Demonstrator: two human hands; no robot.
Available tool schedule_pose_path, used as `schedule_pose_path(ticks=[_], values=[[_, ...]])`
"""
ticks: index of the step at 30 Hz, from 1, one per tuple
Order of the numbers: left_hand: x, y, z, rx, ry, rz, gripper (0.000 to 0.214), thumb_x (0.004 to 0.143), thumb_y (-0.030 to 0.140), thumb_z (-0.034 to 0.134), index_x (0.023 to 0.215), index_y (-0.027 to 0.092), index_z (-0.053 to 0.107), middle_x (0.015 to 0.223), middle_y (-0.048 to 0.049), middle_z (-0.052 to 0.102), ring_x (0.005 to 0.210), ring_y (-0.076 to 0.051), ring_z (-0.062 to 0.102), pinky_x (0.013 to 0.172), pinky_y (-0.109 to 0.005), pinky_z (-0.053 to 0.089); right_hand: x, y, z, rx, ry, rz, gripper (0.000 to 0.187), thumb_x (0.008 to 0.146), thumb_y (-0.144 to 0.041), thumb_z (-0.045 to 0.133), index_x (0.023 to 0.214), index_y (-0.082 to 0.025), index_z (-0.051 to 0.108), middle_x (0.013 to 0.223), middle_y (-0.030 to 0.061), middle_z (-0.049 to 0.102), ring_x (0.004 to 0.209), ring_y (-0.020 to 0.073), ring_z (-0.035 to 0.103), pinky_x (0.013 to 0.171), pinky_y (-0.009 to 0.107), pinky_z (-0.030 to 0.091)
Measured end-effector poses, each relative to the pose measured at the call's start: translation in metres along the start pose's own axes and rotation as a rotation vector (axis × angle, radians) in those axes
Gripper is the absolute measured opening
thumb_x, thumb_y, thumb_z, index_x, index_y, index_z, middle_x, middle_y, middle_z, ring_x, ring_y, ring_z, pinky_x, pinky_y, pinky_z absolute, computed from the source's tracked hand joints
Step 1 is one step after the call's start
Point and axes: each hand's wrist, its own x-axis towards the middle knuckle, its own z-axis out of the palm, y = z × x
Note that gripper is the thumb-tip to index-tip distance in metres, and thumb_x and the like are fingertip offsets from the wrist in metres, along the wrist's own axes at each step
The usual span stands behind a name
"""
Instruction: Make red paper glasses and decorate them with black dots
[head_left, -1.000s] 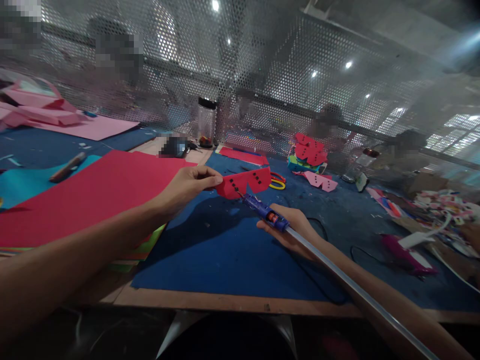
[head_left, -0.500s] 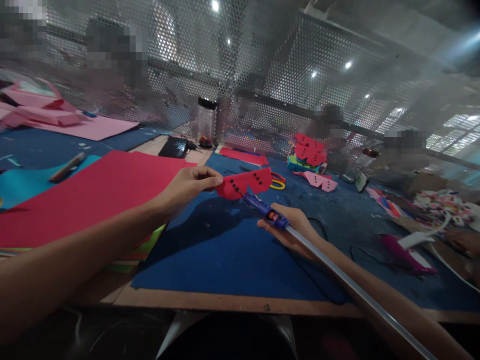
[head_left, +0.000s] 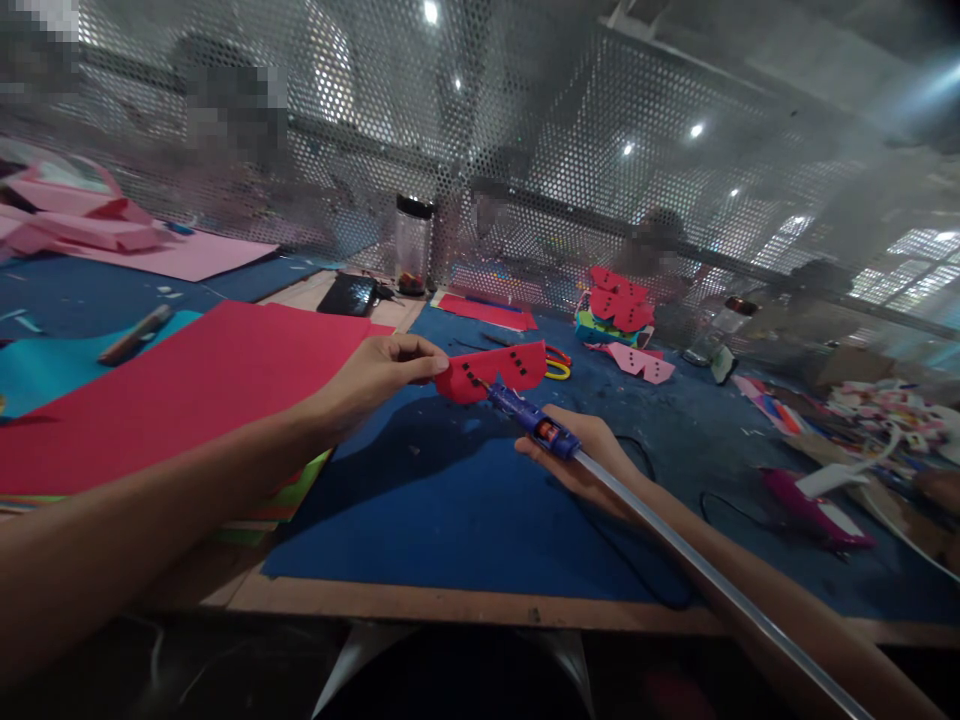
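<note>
Between the thumb and fingers of my left hand (head_left: 394, 365) is the left end of a red paper cutout (head_left: 491, 370) with dark square marks, held above the blue table mat (head_left: 420, 520). My right hand (head_left: 577, 450) is wrapped round a blue glue gun (head_left: 532, 420), and a long clear glue stick (head_left: 675, 555) runs out of its back end along my forearm. The gun's nozzle is at the cutout's lower edge, near the left group of marks; whether it touches the paper I cannot tell.
Red paper sheets (head_left: 247, 370) lie at left. Behind the cutout are yellow-and-red-handled scissors (head_left: 557, 365). Farther back stand a lidded jar (head_left: 412, 245), stacked red cutouts (head_left: 621, 300) and a pink cutout (head_left: 641, 362). A magenta device (head_left: 817, 510) and paper scraps lie at right.
The red cutout has shifted very slightly to the right and down with my left hand. My right hand and the glue gun have hardly moved.
</note>
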Motion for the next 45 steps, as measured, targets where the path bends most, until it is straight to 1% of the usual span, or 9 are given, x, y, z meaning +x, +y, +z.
schedule_pose_path(ticks=[5, 10, 16, 19, 26, 37, 41, 45], values=[[0.0009, -0.0012, -0.0007, -0.007, -0.012, 0.0, 0.021, 0.077, 0.038, 0.073, 0.084, 0.019, 0.072, 0.086, -0.0046, 0.071, 0.087, -0.02, 0.064, 0.086, -0.035, 0.046, 0.0006, 0.0026, 0.001, -0.01, -0.007, -0.018, 0.026, 0.088, -0.043, 0.061, 0.079, -0.021, 0.051, 0.07, -0.0018, 0.052, 0.062, 0.0112, 0.049, 0.058, 0.022, 0.034], [0.0006, -0.0005, -0.0006, -0.011, -0.017, 0.006, 0.022, 0.077, 0.038, 0.073, 0.084, 0.018, 0.073, 0.086, -0.0054, 0.071, 0.085, -0.02, 0.064, 0.085, -0.036, 0.046, 0.0007, 0.003, 0.0018, -0.004, 0.002, -0.029, 0.026, 0.088, -0.041, 0.062, 0.078, -0.021, 0.049, 0.07, -0.0023, 0.051, 0.061, 0.0106, 0.045, 0.058, 0.022, 0.033], [0.0009, -0.0016, -0.0007, -0.001, -0.015, 0.011, 0.022, 0.076, 0.038, 0.074, 0.084, 0.018, 0.073, 0.083, -0.0044, 0.07, 0.082, -0.019, 0.062, 0.082, -0.034, 0.046, 0.0009, 0.0044, 0.0032, -0.01, 0.008, -0.052, 0.026, 0.087, -0.041, 0.063, 0.078, -0.021, 0.049, 0.07, -0.0029, 0.05, 0.061, 0.0098, 0.044, 0.058, 0.021, 0.032], [0.0011, -0.0023, -0.001, -0.005, -0.026, 0.01, 0.023, 0.076, 0.039, 0.073, 0.085, 0.018, 0.072, 0.085, -0.0041, 0.07, 0.084, -0.019, 0.063, 0.083, -0.034, 0.046, 0.0009, 0.0049, 0.0033, -0.027, 0.013, -0.063, 0.026, 0.087, -0.04, 0.063, 0.077, -0.021, 0.048, 0.07, -0.0034, 0.05, 0.06, 0.0091, 0.044, 0.058, 0.021, 0.032], [0.0009, -0.0022, -0.0013, 0.004, -0.003, 0.004, 0.023, 0.076, 0.039, 0.073, 0.085, 0.018, 0.072, 0.085, -0.0041, 0.07, 0.085, -0.02, 0.063, 0.084, -0.034, 0.045, 0.0006, 0.0036, 0.002, -0.009, 0.012, -0.041, 0.025, 0.088, -0.041, 0.061, 0.079, -0.021, 0.05, 0.07, -0.0022, 0.051, 0.061, 0.0105, 0.047, 0.058, 0.021, 0.034], [0.0019, -0.0031, -0.0014, -0.01, -0.019, 0.008, 0.021, 0.077, 0.037, 0.073, 0.084, 0.017, 0.072, 0.085, -0.0044, 0.069, 0.084, -0.019, 0.062, 0.084, -0.036, 0.044, 0.0003, 0.004, 0.0027, -0.027, 0.003, -0.053, 0.026, 0.088, -0.041, 0.061, 0.078, -0.021, 0.049, 0.069, -0.0034, 0.051, 0.06, 0.0092, 0.044, 0.058, 0.021, 0.032], [0.0019, -0.0027, -0.001, -0.021, -0.026, 0.003, 0.021, 0.077, 0.037, 0.073, 0.084, 0.017, 0.072, 0.086, -0.0047, 0.07, 0.085, -0.019, 0.062, 0.085, -0.036, 0.045, 0.0008, 0.0043, 0.0029, -0.027, 0.017, -0.068, 0.026, 0.088, -0.041, 0.061, 0.077, -0.021, 0.049, 0.069, -0.0035, 0.051, 0.06, 0.0091, 0.044, 0.058, 0.021, 0.032], [0.0013, -0.0016, -0.0008, -0.016, -0.018, 0.006, 0.02, 0.077, 0.036, 0.074, 0.084, 0.017, 0.072, 0.084, -0.0043, 0.07, 0.084, -0.019, 0.062, 0.085, -0.036, 0.045, 0.0007, 0.0021, 0.0015, -0.013, 0.002, -0.059, 0.027, 0.089, -0.043, 0.061, 0.078, -0.02, 0.05, 0.07, -0.0029, 0.051, 0.061, 0.0096, 0.045, 0.058, 0.021, 0.033]])
